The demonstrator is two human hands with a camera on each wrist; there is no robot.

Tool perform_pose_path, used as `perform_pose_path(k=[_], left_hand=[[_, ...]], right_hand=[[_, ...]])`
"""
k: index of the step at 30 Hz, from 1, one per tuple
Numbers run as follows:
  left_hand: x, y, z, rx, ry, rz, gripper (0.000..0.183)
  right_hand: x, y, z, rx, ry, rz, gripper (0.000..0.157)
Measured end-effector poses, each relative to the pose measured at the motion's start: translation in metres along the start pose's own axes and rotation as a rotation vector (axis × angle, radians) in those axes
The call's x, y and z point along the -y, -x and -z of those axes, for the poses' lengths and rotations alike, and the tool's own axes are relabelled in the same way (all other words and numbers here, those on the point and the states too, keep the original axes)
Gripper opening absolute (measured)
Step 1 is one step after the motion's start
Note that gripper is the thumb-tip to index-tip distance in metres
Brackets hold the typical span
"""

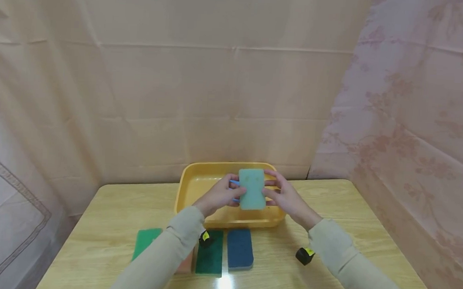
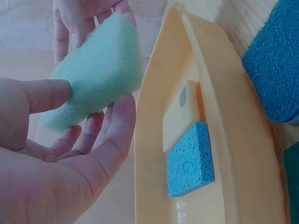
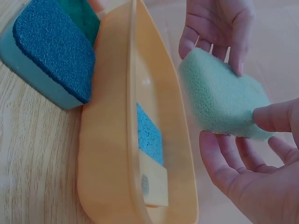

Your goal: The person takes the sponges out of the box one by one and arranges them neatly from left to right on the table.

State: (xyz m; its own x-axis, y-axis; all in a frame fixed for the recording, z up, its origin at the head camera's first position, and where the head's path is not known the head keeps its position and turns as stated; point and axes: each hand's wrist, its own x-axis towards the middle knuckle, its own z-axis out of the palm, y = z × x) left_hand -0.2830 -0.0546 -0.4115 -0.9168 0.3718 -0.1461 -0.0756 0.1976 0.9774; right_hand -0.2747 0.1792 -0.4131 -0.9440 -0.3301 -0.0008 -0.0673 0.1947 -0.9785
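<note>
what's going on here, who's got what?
A person's left hand and right hand hold up a light green sponge, gripping it from both sides with their fingers, above a yellow tray. In the tray sit a bright blue sponge and a pale yellow one. On the table, in front of the tray, lie a dark blue sponge and a dark green pad.

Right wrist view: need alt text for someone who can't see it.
A person's right hand and left hand hold a pale green sponge between them, right of a yellow tray. Inside the tray lie a blue sponge and a pale yellow block with a gray spot. At left, a blue-topped sponge sits on a wood-grain table.
</note>
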Motion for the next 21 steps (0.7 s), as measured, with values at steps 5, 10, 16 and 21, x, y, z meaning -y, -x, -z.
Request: perform_pose_path(k=[5,10,16,21], left_hand=[[0.001,0.002,0.000,-0.002,0.009,-0.029,0.050],[0.004,-0.001,0.002,0.009,0.026,-0.046,0.048],[0.000,-0.002,0.005,0.008,0.031,-0.067,0.047],[-0.001,-0.002,0.007,0.009,0.048,-0.052,0.047]], right_hand=[[-0.002,-0.004,-0.003,0.010,0.040,-0.010,0.060],[-0.005,-0.010,-0.005,0.034,0.055,-0.019,0.063],[-0.001,-0.016,-0.003,0.036,0.072,0.004,0.063],[0.001,-0.017,-0.002,0.040,0.088,-0.003,0.062]])
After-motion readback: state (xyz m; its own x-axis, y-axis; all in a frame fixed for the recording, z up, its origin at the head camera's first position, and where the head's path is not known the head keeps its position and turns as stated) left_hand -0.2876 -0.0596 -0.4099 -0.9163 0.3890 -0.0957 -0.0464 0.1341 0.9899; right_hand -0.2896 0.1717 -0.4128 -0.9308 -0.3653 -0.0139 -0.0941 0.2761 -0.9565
